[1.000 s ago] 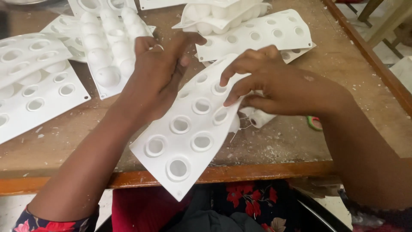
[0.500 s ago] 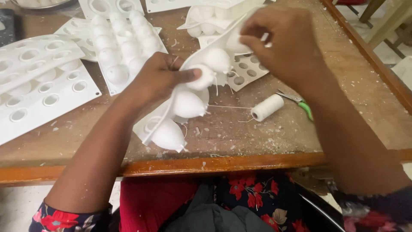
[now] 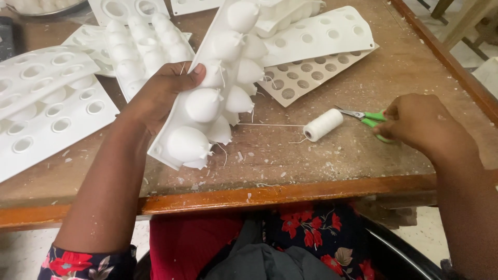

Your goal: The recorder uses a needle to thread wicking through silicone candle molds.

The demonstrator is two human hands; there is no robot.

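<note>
My left hand (image 3: 161,93) grips a white silicone mould (image 3: 207,98) by its edge, holding it tilted with its rounded bulbs facing me. Thin strings hang from the bulb tips. My right hand (image 3: 415,122) rests on the table at the right, fingers closed around the green handles of small scissors (image 3: 363,115), whose blades point left. A spool of white thread (image 3: 322,125) lies between mould and scissors, a loose thread running left from it.
More white moulds lie about: perforated ones at the far left (image 3: 46,114), a bulbed one behind my left hand (image 3: 140,46), flat ones at the back right (image 3: 321,46). White crumbs litter the wooden table (image 3: 290,161). Its front edge (image 3: 259,196) is near my lap.
The mould was turned over from holes-up to bulbs-up. My right hand let go of it and moved right and down to the scissors. The left hand alone holds the mould now.
</note>
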